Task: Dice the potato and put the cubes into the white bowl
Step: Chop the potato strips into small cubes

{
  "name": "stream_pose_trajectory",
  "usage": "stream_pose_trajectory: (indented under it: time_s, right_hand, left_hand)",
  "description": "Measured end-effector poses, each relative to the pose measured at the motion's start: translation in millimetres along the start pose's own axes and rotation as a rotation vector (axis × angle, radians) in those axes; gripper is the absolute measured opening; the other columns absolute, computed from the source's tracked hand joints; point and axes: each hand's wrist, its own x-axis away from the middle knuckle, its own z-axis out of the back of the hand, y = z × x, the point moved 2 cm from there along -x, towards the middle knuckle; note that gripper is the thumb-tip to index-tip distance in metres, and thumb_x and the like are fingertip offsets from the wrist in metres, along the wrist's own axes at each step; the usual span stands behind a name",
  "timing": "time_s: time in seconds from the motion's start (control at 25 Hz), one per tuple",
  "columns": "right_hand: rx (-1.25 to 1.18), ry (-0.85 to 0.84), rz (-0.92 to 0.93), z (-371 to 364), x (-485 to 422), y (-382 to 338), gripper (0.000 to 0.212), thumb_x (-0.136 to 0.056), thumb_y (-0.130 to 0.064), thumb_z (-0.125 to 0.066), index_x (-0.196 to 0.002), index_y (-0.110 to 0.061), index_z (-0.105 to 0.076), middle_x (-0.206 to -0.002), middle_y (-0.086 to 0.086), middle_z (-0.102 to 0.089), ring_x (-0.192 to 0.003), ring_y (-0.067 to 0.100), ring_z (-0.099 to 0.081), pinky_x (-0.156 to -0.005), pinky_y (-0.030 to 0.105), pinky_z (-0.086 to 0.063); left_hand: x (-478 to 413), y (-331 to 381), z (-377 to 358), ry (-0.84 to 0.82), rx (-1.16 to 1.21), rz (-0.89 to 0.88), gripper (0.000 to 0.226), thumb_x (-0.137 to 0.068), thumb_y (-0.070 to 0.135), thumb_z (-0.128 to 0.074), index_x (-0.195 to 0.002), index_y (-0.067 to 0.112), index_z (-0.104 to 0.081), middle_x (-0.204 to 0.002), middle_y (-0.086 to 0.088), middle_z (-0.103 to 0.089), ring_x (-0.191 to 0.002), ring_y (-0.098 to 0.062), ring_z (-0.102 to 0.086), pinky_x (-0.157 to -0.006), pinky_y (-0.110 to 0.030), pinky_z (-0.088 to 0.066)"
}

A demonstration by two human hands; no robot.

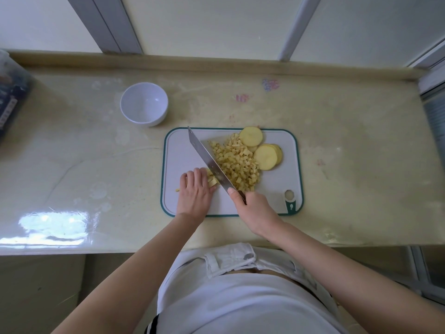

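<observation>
A white cutting board (277, 189) with a green rim lies mid-counter. On it a heap of small potato cubes (237, 163) spreads right of the knife blade (208, 161). Round potato slices (266, 156) lie at the board's far right, another slice (250, 136) at its back edge. My left hand (195, 192) presses down on potato strips (212, 180) right against the blade. My right hand (252, 207) grips the knife handle, the blade slanting away to the upper left. The white bowl (144, 104) stands empty on the counter beyond the board's left corner.
The pale glossy counter (96, 165) ends at a raised back ledge under a window. A dark packet (12, 97) sits at the far left edge. One potato scrap (177, 189) lies by my left hand.
</observation>
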Motion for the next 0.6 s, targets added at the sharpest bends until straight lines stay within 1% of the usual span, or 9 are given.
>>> stream_pose_trajectory:
  time_s: [0.16,0.28,0.4,0.48,0.6]
  right_hand:
    - [0.048,0.006,-0.01,-5.8,-6.8,0.0,0.056,-0.1,-0.047,-0.035,-0.055,-0.013,-0.039,-0.053,0.002,-0.044,-0.05,0.017,-0.043,-0.053,0.031,-0.033]
    - [0.08,0.004,-0.023,-8.8,-11.1,-0.5,0.058,-0.1,-0.047,-0.034,-0.055,-0.012,-0.041,-0.055,0.004,-0.045,-0.057,0.023,-0.045,-0.059,0.029,-0.033]
    - [0.07,0.009,-0.022,-11.1,-14.6,0.8,0.058,-0.101,-0.046,-0.035,-0.053,-0.012,-0.041,-0.054,0.005,-0.045,-0.058,0.024,-0.046,-0.059,0.029,-0.033]
    - [0.075,0.034,-0.004,-13.0,-16.9,4.6,0.056,-0.1,-0.046,-0.036,-0.054,-0.014,-0.04,-0.057,0.008,-0.048,-0.061,0.026,-0.049,-0.06,0.029,-0.033]
    - [0.102,0.044,0.015,-18.1,-19.4,10.6,0.053,-0.099,-0.046,-0.037,-0.055,-0.017,-0.038,-0.064,0.013,-0.051,-0.064,0.025,-0.049,-0.062,0.029,-0.035]
  left_hand:
    - [0.3,0.4,0.0,0.001,0.006,0.001,0.051,-0.096,0.039,-0.018,-0.113,-0.002,-0.044,-0.092,-0.014,-0.048,-0.081,-0.03,-0.047,-0.081,-0.04,-0.038]
    - [-0.2,0.5,0.6,0.005,0.0,-0.001,0.051,-0.095,0.038,-0.019,-0.113,-0.002,-0.044,-0.092,-0.014,-0.048,-0.082,-0.03,-0.047,-0.081,-0.04,-0.037]
    - [0.1,0.4,0.8,0.008,-0.001,-0.006,0.051,-0.095,0.037,-0.018,-0.112,-0.002,-0.046,-0.092,-0.014,-0.049,-0.081,-0.03,-0.048,-0.081,-0.041,-0.038]
    - [0.2,0.3,1.0,0.016,0.006,-0.005,0.052,-0.095,0.037,-0.019,-0.112,-0.003,-0.048,-0.092,-0.015,-0.049,-0.081,-0.031,-0.048,-0.081,-0.041,-0.037]
    - [0.2,1.2,0.4,0.022,-0.001,-0.006,0.052,-0.095,0.037,-0.02,-0.112,-0.004,-0.048,-0.092,-0.016,-0.049,-0.082,-0.032,-0.048,-0.082,-0.042,-0.036]
